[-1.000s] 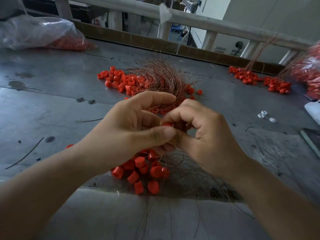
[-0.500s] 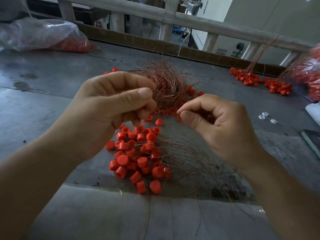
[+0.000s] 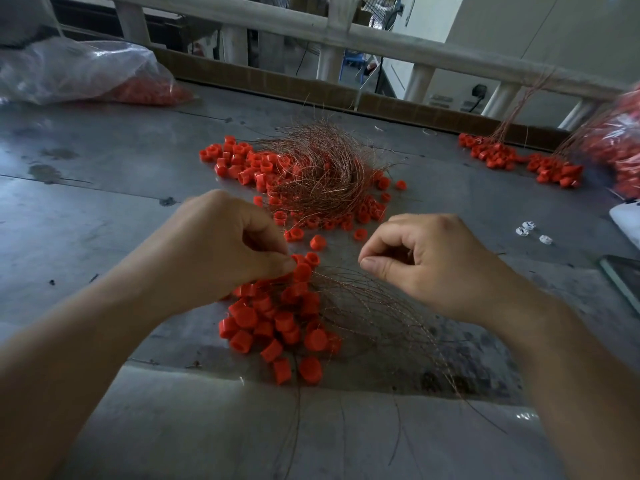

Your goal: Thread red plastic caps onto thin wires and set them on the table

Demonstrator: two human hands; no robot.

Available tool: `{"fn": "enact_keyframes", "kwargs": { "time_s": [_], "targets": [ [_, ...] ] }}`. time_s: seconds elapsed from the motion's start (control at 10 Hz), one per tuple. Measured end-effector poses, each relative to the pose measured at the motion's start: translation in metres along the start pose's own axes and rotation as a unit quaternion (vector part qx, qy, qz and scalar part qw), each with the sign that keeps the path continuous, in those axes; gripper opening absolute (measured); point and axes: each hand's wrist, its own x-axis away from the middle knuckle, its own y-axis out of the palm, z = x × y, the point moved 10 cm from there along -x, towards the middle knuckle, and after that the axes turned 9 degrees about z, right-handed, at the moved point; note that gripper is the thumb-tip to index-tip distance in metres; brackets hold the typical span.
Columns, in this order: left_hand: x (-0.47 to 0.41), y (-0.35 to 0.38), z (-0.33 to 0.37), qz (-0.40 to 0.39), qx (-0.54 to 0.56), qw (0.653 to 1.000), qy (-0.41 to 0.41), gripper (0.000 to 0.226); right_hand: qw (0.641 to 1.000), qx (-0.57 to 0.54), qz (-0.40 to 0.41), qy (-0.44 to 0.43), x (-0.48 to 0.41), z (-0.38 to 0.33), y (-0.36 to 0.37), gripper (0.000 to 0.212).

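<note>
My left hand [image 3: 221, 251] is low over the near pile of red caps on wires [image 3: 277, 320], and its thumb and fingers pinch one red cap [image 3: 302, 271] at the top of that pile. My right hand [image 3: 426, 268] hovers to the right with fingers curled, thumb and forefinger pressed together on a thin wire [image 3: 332, 271] that runs back toward the cap; the strand is hard to make out. Farther back lie a tangle of copper wires [image 3: 322, 171] and loose red caps [image 3: 242, 161].
The grey metal table [image 3: 104, 202] carries a plastic bag of caps [image 3: 79, 74] at far left, threaded bunches [image 3: 491, 155] and another bag [image 3: 620, 147] at far right. Small white pieces [image 3: 526, 232] and a dark flat device [image 3: 623, 275] lie right. A railing [image 3: 381, 39] runs behind.
The hands have come apart. My left hand rose with a cap, then dropped to the near pile. My right hand drew away to the right, still pinching.
</note>
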Motion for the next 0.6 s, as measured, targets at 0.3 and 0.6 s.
{"fn": "enact_keyframes", "kwargs": {
  "time_s": [0.3, 0.6],
  "targets": [
    [-0.0007, -0.0011, -0.0016, 0.004, -0.003, 1.000, -0.001, 0.015, 0.999, 0.016, -0.024, 0.014, 0.0005, 0.0053, 0.0043, 0.007],
    [-0.0002, -0.0041, 0.0003, 0.011, -0.029, 1.000, -0.003, 0.010, 0.999, 0.021, -0.014, 0.033, -0.0003, 0.0090, -0.0020, 0.017]
  ]
}}
